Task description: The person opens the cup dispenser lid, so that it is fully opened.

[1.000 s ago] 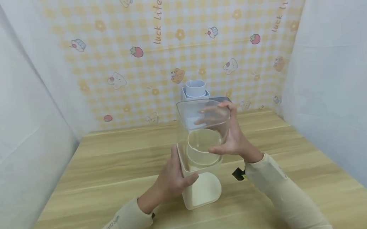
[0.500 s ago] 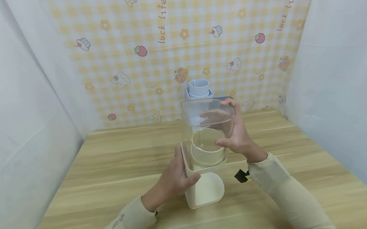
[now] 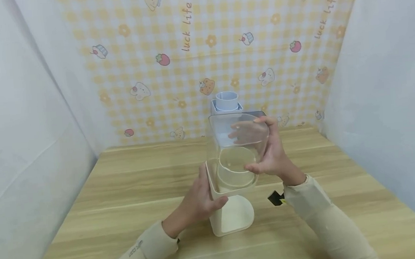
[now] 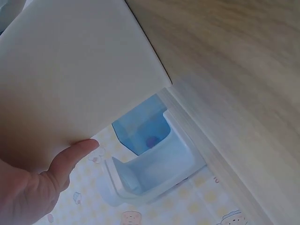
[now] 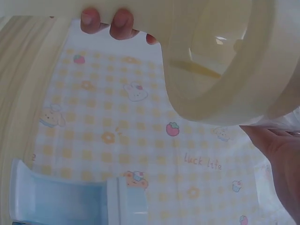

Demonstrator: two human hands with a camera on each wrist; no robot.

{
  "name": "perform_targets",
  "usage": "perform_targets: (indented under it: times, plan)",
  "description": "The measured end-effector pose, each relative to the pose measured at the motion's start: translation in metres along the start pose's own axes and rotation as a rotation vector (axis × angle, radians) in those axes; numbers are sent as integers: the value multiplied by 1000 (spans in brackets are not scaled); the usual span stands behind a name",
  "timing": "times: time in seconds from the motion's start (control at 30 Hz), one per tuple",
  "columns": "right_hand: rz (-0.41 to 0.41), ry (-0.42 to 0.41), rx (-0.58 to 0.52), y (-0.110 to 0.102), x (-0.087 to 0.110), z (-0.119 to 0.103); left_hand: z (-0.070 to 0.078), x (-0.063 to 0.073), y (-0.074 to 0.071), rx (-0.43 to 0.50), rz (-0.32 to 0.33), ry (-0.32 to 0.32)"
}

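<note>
A cream stand (image 3: 236, 214) with a rounded foot and a round cream collar (image 3: 236, 178) stands on the table in the head view. My left hand (image 3: 197, 200) grips its left side, thumb at the front edge; in the left wrist view the thumb (image 4: 72, 157) lies along its broad cream panel (image 4: 79, 65). Above the collar is a clear plastic container (image 3: 225, 124). My right hand (image 3: 272, 153) holds this container from the right, thumb near the collar and fingers showing through the wall. The right wrist view shows the collar (image 5: 225, 101) from below.
Behind stands a similar light blue stand (image 3: 224, 106) with a dark translucent part (image 3: 257, 113) beside it. A small black item (image 3: 276, 198) shows at my right sleeve. White curtains (image 3: 370, 74) flank the wooden table (image 3: 136, 190); a checked cloth (image 3: 175, 75) hangs at the back.
The head view has turned a little, so the scene sits slightly further right. My right thumb has shifted slightly rightward along the container. Both hands keep their hold.
</note>
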State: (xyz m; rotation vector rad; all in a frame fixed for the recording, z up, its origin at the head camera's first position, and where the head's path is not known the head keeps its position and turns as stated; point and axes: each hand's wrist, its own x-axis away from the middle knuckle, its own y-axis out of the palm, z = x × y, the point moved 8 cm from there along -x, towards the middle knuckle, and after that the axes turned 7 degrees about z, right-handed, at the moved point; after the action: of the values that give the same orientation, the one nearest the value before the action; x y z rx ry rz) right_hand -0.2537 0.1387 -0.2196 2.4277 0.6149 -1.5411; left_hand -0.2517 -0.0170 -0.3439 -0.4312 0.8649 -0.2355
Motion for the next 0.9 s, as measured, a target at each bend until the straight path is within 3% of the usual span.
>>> perform_targets:
  times: [0.13,0.37,0.73,0.9]
  plan:
    - [50,5,79,-5,-1,3,1,-3,2,15,-4,5]
    - [133,102,107,-11,-4,9,4,-5,2,7,-6,3]
    - [118,-90,12,-6,-1,-2,1,-3,2,-34,-4,-10]
    - [149,-49,85,-7,-1,2,0,-1,2,-39,14,-15]
